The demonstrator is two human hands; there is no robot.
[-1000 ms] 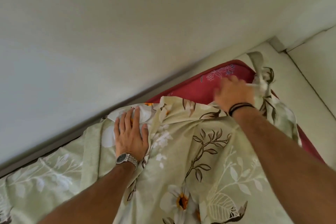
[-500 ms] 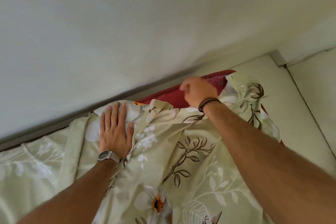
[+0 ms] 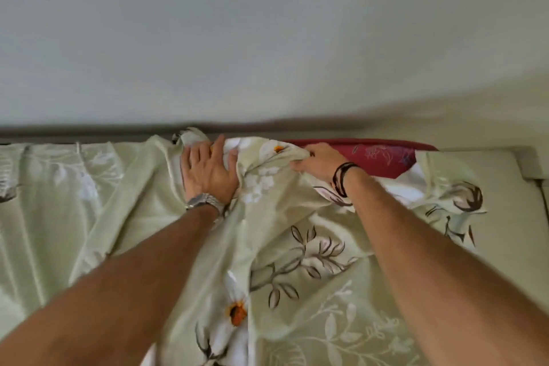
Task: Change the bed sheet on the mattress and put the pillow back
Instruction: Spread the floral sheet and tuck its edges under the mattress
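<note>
Left hand (image 3: 208,171) lies flat, fingers spread, pressing the sheet (image 3: 297,261) down at the far edge by the wall (image 3: 267,38). Right hand (image 3: 318,162) has fingers curled round a bunched fold of sheet edge, lifted off the mattress (image 3: 383,159). Red mattress corner is bare to the right of that grip; the sheet's far right part flops loosely over the corner area, wrinkled. Pillow not in view.

Risks, as I judge them:
- Right hand holds a fold, not the true hem. Pulling it could drag slack sideways instead of covering the red corner, leaving it exposed.
- Left hand is the only anchor. If it lifts or slips, a pull to the right likely drags the already-laid left section off the wall edge.
- The gap between mattress and wall looks tight. Tucking there could bunch the cloth, and it may ride back out.
- Heavy creases mid-sheet: if the edge is tucked before smoothing, they probably get locked in.
- The loose right flap could hang uneven and leave too little to tuck at the corner.
</note>
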